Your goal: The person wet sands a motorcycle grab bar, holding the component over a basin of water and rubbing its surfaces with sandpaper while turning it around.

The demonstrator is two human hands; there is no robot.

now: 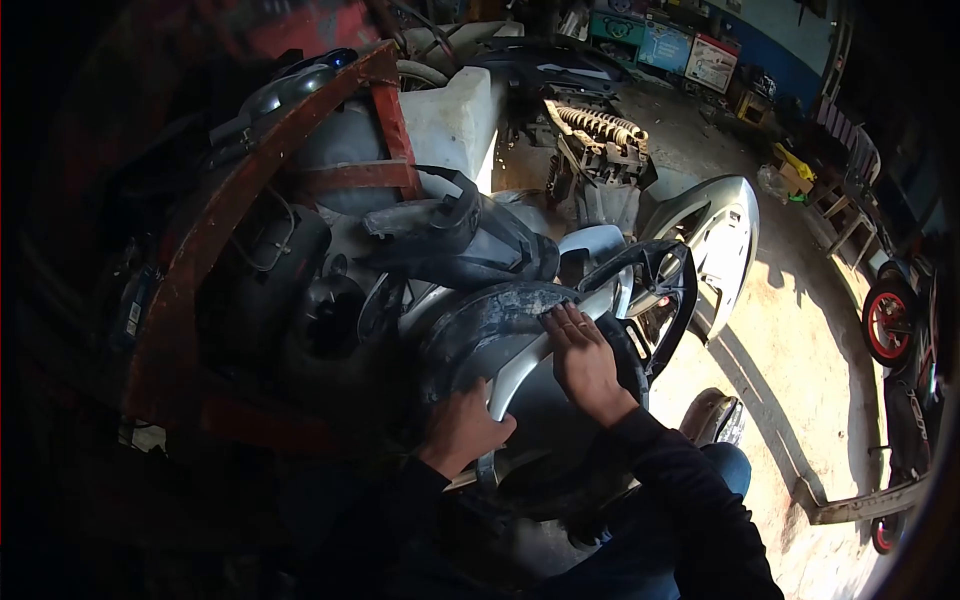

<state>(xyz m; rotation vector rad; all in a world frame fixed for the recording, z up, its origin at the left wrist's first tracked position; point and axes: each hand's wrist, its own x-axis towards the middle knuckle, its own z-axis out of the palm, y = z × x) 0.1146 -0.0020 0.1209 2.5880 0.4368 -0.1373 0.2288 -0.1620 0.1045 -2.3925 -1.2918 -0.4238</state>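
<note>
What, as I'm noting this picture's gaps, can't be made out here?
All in the head view:
1. Left hand: most fingertips, hidden by the hand itself.
2. Lower left corner: lost in shadow.
3. White label: print too small.
4. Red-wheeled motorbike: partly lost at the dark right edge.

Left of the left hand point(468, 428), a rusty red frame point(190, 270) blocks passage. Dark plastic parts point(485, 240) crowd the space ahead. Right of the black looped part point(688, 290), the sunlit floor point(800, 345) offers the widest way through.
</note>
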